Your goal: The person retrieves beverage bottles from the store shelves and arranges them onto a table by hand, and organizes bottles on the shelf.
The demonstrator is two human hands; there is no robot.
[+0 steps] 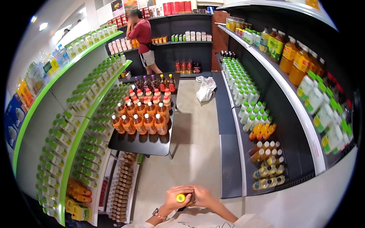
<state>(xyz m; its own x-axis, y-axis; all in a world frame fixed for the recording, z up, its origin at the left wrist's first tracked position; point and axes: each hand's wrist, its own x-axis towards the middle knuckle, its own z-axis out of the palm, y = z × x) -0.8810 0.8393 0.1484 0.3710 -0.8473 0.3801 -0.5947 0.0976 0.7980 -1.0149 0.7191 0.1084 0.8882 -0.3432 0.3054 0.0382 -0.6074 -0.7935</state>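
Note:
Close to my body, at the bottom centre, my left hand (175,197) and my right hand (199,195) are wrapped round a dark bottle with a yellow cap (180,198). The fingers of both hands are closed on it, and most of the bottle is hidden by them. A watch and a bracelet are on my left wrist. Ahead and to the left, a black table (154,147) carries rows of orange-brown bottles (139,124) with white caps, others with red caps, and dark bottles (172,83) at its back end.
Green-edged shelves (76,152) with green-capped bottles line the left side. On the right, a dark shelf (228,152) holds bottles. A white cloth or bag (206,89) lies on the floor. A person in a red shirt (141,36) stands beyond the table.

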